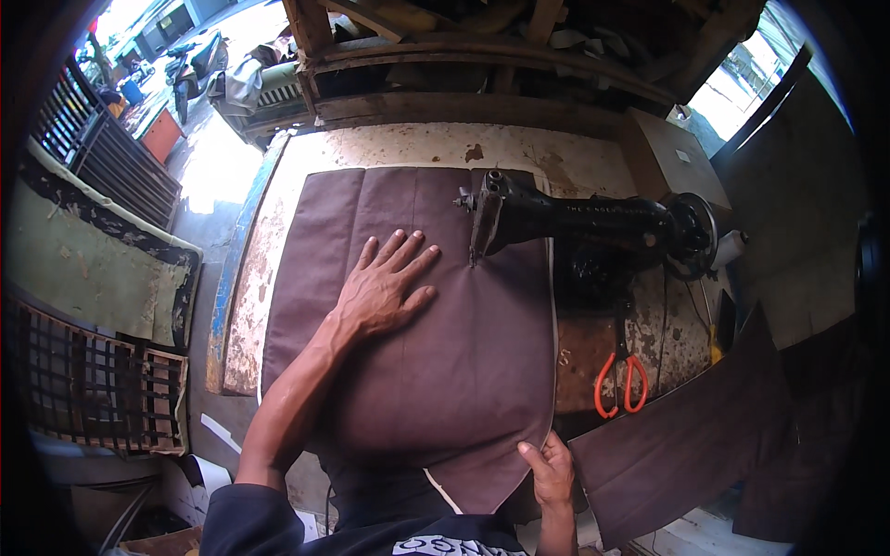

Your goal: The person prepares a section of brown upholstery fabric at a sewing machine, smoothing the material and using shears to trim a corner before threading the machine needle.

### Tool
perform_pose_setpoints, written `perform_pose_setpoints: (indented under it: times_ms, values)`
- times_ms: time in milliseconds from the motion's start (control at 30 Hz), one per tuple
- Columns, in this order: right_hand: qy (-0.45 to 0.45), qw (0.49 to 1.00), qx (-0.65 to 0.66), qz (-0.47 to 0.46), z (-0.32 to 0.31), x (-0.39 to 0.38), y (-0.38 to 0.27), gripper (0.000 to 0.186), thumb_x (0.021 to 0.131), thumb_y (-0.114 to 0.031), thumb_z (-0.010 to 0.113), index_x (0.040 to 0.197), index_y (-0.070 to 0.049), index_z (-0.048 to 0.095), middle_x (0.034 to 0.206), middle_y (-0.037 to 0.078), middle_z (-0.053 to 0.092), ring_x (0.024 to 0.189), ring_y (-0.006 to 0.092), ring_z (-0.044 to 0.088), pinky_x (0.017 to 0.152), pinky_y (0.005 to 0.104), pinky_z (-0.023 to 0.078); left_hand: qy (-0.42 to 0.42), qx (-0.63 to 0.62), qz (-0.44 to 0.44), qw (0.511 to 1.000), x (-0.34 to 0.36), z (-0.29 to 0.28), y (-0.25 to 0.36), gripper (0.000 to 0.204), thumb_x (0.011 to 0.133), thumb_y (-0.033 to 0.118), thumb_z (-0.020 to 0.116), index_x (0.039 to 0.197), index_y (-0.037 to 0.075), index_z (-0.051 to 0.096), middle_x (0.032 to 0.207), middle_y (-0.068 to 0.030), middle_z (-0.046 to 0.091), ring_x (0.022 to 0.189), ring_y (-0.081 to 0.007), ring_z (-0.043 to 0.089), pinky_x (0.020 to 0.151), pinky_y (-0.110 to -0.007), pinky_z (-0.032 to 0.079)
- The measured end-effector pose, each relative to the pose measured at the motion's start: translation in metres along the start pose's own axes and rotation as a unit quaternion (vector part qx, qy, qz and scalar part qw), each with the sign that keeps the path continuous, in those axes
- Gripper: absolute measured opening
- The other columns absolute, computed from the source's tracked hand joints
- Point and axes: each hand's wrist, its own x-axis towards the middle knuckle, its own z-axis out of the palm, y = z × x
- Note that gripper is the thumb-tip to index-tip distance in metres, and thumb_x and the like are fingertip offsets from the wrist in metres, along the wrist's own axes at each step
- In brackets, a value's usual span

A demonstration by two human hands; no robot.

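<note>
From where I stand, the cloth (482, 371) lies broad and brown over the surface (389, 145), its far part beneath the needle (472, 260) of the machine (575, 218), its near corner drooping toward the person's lap. It looks light and soft, with a little body, neither slippery nor fragile, I'd say; being wide, it should sag and crease, so I'd press it with a flat palm and hold a loose edge. The left grip (378, 292) is open, fingers spread flat on it; the right grip (551, 468) pinches its near right edge.

I count one machine, one pair of scissors (622, 346), one white spool (731, 248) and one box (672, 162). More brown fabric (681, 440) lies rightward; how many pieces, I can't tell.
</note>
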Motion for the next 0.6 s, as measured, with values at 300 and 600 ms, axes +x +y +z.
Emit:
perform_pose_setpoints:
  times_ms: [300, 600]
  values:
    - [0.018, 1.0, 0.016, -0.001, 0.001, 0.003, 0.008, 0.035, 0.099, -0.007, 0.071, 0.131, 0.002, 0.062, 0.12, 0.009, 0.073, 0.107, 0.0126, 0.066, 0.101, 0.03, 0.049, 0.0, -0.006, -0.008, 1.0, 0.023, 0.0, -0.012, 0.066, 0.107, 0.058, 0.043, 0.165, 0.028, 0.034, 0.174, -0.0093, 0.026, 0.162, -0.0313, 0.017, 0.131, -0.053, 0.009]
    - [0.07, 0.998, 0.009, -0.005, -0.001, 0.004, -0.002, 0.02, 0.098, -0.012, 0.076, 0.11, 0.0, 0.065, 0.102, 0.005, 0.075, 0.091, 0.0059, 0.065, 0.089, 0.0235, 0.049, 0.03, -0.001, -0.001, 1.0, 0.044, 0.003, -0.024, 0.066, 0.106, 0.056, 0.044, 0.164, 0.025, 0.037, 0.171, -0.0101, 0.031, 0.16, -0.0325, 0.023, 0.131, -0.055, 0.012]
